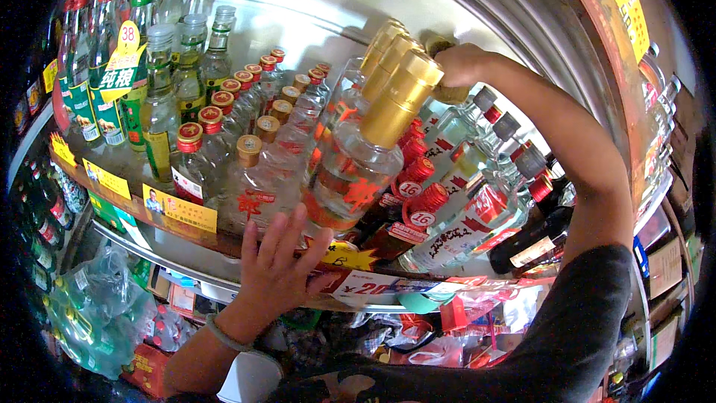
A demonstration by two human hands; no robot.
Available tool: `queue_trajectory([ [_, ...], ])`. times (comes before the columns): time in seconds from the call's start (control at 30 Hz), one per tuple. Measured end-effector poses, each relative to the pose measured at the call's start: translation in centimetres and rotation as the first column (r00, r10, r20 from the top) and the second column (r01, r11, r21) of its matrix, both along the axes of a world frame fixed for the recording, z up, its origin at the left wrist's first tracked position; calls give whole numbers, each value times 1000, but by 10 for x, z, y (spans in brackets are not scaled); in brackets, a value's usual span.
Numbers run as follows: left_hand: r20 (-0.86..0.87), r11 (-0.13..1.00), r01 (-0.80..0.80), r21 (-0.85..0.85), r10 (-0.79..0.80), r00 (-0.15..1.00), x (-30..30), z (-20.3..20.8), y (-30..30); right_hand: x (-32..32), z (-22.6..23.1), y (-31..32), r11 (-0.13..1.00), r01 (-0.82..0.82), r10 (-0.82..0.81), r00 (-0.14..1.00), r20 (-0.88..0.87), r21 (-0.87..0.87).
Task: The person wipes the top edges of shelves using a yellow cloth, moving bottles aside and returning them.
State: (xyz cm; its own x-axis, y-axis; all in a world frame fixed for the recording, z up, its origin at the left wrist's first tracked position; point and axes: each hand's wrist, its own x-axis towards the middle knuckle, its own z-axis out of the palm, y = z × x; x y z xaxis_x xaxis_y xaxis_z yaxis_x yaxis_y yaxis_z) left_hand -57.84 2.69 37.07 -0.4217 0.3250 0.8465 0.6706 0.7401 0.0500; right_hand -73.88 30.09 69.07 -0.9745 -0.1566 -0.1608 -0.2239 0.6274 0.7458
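My left hand is open at the front edge of the shelf, fingers spread. Its fingertips lie at the base of a clear bottle with red lettering and a tan cap. Just right of them stands a larger clear bottle with orange-red markings and a tall gold cap, first in a row going back. Behind that row reaches my right hand, closed around an olive-brown, cloth-like thing. Part of this thing shows beyond the knuckles; the gold caps hide some of the fingers.
Green-labelled bottles crowd the left of the shelf. Red-capped bottles and grey-capped clear bottles stand under my right arm. Yellow price tags line the shelf edge. A plastic-wrapped pack of bottles sits lower left.
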Motion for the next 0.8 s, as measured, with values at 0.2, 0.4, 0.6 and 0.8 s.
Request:
queue_trajectory([
  [0.2, -72, 999, 14, 32, -12, 997, -3, 0, 2, 9, -4, -1, 994, 109, -107, 989, -102, 17],
  [0.4, -57, 1000, 20, 7, -20, 998, -2, 2, 3, 13, 38, 54, 875, -444, 484, 804, -345, 194],
  [0.6, -14, 1000, 3, -26, -4, 1000, -3, 2, -1, 52, 31, 72, 896, -362, 418, 883, -214, 258],
  [0.8, -43, 999, -22, -23, 21, 999, -4, -4, -2, 53, 26, 93, 890, -187, 93, 967, -236, -417],
])
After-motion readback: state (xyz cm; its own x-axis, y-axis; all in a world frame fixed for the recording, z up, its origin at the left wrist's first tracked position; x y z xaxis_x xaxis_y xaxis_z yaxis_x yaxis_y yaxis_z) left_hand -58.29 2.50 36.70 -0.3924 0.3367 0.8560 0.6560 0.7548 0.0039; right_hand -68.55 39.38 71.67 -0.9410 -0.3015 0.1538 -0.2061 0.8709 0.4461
